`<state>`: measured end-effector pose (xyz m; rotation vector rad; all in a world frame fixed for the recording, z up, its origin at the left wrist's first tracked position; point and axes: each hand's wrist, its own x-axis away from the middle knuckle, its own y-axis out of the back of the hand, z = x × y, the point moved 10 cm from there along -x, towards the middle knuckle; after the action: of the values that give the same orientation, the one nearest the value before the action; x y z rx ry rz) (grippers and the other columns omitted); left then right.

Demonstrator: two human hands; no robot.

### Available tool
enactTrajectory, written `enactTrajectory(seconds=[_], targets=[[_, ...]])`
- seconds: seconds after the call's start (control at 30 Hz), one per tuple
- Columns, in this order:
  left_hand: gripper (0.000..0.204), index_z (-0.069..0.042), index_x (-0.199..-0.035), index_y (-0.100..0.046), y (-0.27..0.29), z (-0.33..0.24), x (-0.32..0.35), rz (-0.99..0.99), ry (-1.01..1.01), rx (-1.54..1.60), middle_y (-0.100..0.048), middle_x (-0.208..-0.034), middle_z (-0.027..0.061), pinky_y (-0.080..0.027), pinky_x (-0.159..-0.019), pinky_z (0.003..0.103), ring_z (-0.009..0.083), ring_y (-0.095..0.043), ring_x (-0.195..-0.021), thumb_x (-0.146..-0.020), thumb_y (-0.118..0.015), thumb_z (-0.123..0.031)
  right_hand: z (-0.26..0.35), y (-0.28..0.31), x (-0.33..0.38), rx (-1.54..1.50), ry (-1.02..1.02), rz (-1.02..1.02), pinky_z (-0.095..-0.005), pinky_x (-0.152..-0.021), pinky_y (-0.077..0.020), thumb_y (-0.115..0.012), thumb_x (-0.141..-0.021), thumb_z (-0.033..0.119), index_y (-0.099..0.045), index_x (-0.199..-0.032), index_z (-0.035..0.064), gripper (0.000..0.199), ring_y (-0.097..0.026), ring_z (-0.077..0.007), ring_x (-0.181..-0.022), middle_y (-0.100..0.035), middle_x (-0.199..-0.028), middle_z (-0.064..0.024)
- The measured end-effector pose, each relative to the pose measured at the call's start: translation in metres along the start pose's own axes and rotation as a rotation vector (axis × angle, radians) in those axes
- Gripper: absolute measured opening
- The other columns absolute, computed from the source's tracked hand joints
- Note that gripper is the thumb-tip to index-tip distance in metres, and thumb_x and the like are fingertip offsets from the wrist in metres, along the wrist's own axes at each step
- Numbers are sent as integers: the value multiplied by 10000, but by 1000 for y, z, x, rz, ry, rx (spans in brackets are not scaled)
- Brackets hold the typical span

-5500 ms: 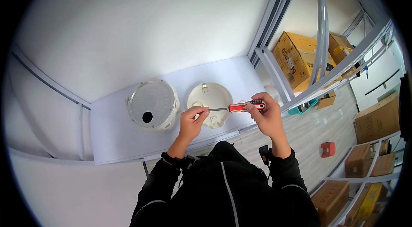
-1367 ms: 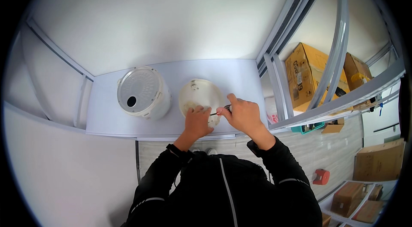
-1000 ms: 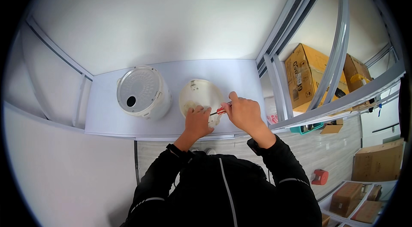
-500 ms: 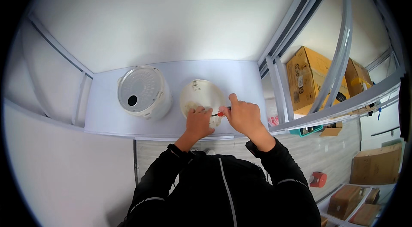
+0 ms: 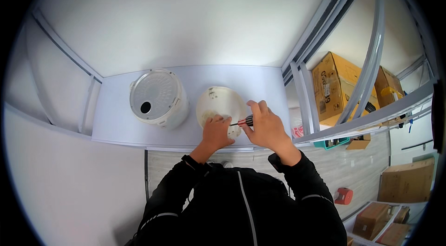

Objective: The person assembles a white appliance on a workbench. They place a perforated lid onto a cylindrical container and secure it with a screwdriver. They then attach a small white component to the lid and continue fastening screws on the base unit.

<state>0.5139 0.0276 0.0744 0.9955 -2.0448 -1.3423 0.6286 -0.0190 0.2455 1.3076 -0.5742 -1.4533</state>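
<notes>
A round cream-white plastic cover [image 5: 230,102] with dark smudges near its rim lies on the white table. My left hand [image 5: 217,133] grips its near side, with the fingers over the edge. In my right hand [image 5: 269,129] is a screwdriver [image 5: 246,121] with a red and black handle, held between thumb and fingers. Its shaft points left toward my left fingertips; the exact spot its tip touches is hidden. To the left stands a white round appliance body [image 5: 173,115], topped by a grey perforated disc with a dark round hole.
The white table [image 5: 111,106] meets a pale wall at the back. Grey metal frame posts [image 5: 304,97] rise at its right end. Beyond them are a yellow-brown cardboard box [image 5: 337,90] and a teal basket [image 5: 337,142]. A red object [image 5: 344,195] sits on the floor.
My right hand has shifted its grip on the screwdriver, fingers now looser and raised, so more of the handle shows. My left hand stays on the cover.
</notes>
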Motion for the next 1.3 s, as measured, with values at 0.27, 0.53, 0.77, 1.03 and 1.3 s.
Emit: enactTrajectory(seconds=[0.27, 0.53, 0.77, 1.03, 1.3], targets=[[863, -116, -1404, -646, -3, 1, -3, 34, -1, -7, -753, -1221, 96, -403, -1099, 450, 256, -576, -1307, -652, -925, -437, -40, -46, 4, 141, -323, 428, -480, -635, -566, -799, -907, 291, -555, -1262, 47, 495, -703, -393, -780, -635, -979, -201], [875, -106, -1403, -634, -3, 0, -3, 1, -31, -4, -757, -1191, 96, -414, -1073, 446, 257, -584, -1279, -651, -926, -445, -13, -15, 0, 15, -28, 81, -446, -545, -537, -768, -929, 360, -571, -1183, 47, 448, -696, -363, -639, -672, -833, -151], [862, -97, -1394, -633, -4, -3, -6, 29, -53, -44, -759, -1181, 92, -411, -1057, 451, 256, -587, -1264, -663, -918, -455, -27, -31, 3, 155, -252, 308, -475, -588, -550, -771, -926, 308, -601, -1094, 52, 350, -717, -370, -703, -676, -901, -169], [874, -75, -1405, -633, -3, -6, -7, 44, -50, -70, -756, -1163, 81, -408, -1056, 453, 260, -586, -1238, -673, -902, -469, -21, -32, 11, -146, -112, 287, -508, -756, -557, -804, -871, 148, -642, -1128, 46, 321, -701, -425, -855, -671, -961, -179], [923, -75, -1430, -628, -5, -9, -9, 48, -79, -128, -762, -1124, 72, -406, -1040, 457, 254, -592, -1246, -665, -907, -509, -25, 6, 7, -205, -281, 124, -481, -716, -574, -803, -888, 142, -694, -1026, 20, 214, -712, -407, -799, -698, -950, -187]])
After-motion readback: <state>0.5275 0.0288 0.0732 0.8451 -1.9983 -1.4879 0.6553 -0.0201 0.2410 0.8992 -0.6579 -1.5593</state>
